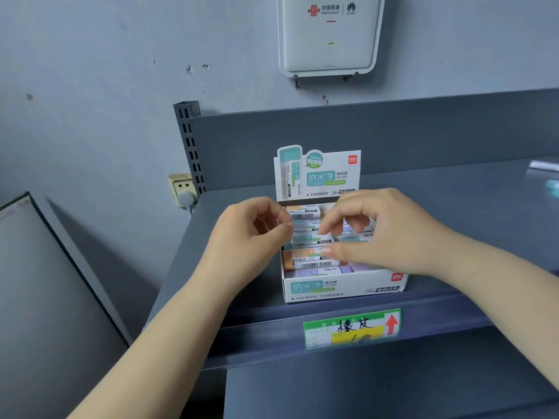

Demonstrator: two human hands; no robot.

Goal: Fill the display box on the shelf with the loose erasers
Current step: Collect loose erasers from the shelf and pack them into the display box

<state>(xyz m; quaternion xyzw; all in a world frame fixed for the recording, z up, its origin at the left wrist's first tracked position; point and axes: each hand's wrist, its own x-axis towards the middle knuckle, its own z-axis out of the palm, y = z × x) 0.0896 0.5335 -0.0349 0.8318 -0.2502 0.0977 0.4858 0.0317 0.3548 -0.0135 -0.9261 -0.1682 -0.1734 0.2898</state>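
Both hands hover over the display box (338,287): left hand (251,234) curled at 9 o'clock, right hand (378,234) at 3 o'clock, fingers bent onto the erasers (311,261) (grip unclear), which fill the box in rows.

right side of box: my right hand (390,234) covers most of the erasers (305,213) there
fingertips: can't tell if either hand actually pinches one
price tag (352,328): small print too blurry for me
white router (329,34): top cut off
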